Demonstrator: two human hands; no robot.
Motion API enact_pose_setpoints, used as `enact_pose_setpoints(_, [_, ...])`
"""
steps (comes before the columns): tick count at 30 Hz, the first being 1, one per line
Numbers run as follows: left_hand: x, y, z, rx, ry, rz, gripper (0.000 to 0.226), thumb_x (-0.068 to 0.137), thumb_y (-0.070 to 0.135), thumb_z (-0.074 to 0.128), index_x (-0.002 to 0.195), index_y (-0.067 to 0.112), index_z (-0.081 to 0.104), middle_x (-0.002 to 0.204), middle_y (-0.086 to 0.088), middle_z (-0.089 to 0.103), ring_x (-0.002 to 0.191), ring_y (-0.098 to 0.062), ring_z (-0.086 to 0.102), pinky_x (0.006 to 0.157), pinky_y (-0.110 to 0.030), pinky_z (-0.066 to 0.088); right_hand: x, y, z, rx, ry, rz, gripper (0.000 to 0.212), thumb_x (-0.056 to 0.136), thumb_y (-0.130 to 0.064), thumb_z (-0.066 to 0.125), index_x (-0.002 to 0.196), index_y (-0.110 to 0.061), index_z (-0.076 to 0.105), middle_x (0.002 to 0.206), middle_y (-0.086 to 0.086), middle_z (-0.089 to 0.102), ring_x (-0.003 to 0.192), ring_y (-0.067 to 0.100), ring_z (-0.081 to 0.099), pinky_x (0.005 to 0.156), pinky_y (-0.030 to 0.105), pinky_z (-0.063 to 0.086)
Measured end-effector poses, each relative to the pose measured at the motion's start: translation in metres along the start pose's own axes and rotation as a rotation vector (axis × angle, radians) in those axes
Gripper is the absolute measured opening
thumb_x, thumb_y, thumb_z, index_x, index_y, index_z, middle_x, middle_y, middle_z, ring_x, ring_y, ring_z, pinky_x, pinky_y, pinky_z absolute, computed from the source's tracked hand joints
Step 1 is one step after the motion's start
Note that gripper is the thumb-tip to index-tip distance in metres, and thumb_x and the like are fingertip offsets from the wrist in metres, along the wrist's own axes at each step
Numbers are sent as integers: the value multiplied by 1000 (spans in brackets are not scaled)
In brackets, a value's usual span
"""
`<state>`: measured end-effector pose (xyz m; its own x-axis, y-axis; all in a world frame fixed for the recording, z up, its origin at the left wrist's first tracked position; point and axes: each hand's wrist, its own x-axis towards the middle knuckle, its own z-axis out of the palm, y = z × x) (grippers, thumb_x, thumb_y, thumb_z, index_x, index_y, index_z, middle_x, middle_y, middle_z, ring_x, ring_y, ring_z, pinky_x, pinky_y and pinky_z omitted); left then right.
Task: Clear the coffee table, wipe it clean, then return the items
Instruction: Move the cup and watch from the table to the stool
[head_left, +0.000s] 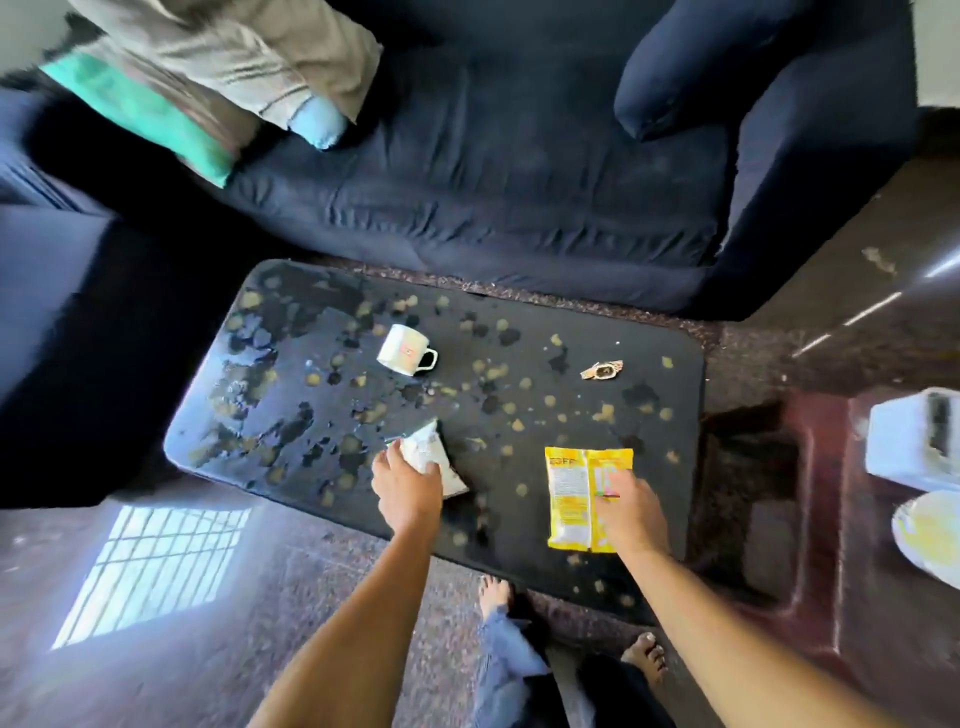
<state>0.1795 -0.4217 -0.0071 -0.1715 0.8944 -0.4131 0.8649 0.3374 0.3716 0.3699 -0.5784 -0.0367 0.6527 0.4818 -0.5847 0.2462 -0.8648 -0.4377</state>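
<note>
Looking down, we note both hands on packets at the near edge of the coffee table (311, 415).

- Left hand (408, 491): fingers curled round the near end of a white packet (434, 452), whose far corner points up and away.
- Right hand (628, 512): lies on the right half of a yellow packet (569, 499) lying flat. The fingers are blurred, so we cannot tell whether they grip or only rest.
- The packets are well apart, white to the left, yellow to the right.
- Farther off: a white mug (405, 349) beyond the left hand and a wristwatch (602, 370) beyond the right, neither touched.
- The tabletop is black with pale blotches.
- A navy sofa (519, 208) stands at the far side.
- A pale plate (930, 535) and a white box (914, 441) sit on a reddish stand at right.
</note>
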Motion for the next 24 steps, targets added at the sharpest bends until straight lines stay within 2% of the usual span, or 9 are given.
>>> enact_pose_setpoints(4, [61,6,-12,14,-3,70,58,91,26,58,144,17,35,150,-8,31,134,-29,34,101,-45,38,20,-40,22,26,55,1,32,87,-15,58,119,-15,57,122,9,55,114,31,49,83,36,44])
enact_pose_setpoints(9, [138,46,-12,61,-39,266,68,88,29,62,147,22,28,147,-8,33,132,-30,35,100,-47,39,84,-91,9,37,256,44,35,87,-9,56,122,-15,56,126,11,50,119,33,44,84,37,42])
enact_pose_setpoints(12, [171,70,-11,152,-82,302,70,88,32,61,148,26,25,143,-10,37,129,-32,37,98,-47,39,121,-103,-6,-118,325,45,40,88,-4,53,126,-17,52,132,10,45,119,34,43,86,41,44])
enact_pose_setpoints(16, [198,84,-3,277,-175,309,74,87,37,62,149,27,22,139,-13,41,129,-32,37,99,-46,39,149,-102,-2,-432,210,-14,48,92,-2,44,136,-22,44,141,4,41,121,31,40,86,40,46])
enact_pose_setpoints(21, [210,85,2,287,-198,299,82,81,33,71,147,21,24,136,-14,44,128,-33,38,96,-46,42,163,-95,5,-633,270,-56,33,94,-4,44,123,-17,50,125,7,49,111,32,44,77,37,46])
enact_pose_setpoints(24, [213,84,0,245,-184,297,83,74,32,78,139,10,32,134,-13,45,126,-32,40,96,-46,43,171,-93,0,-719,287,-129,20,96,-14,48,116,-15,52,117,7,56,109,29,48,73,35,45])
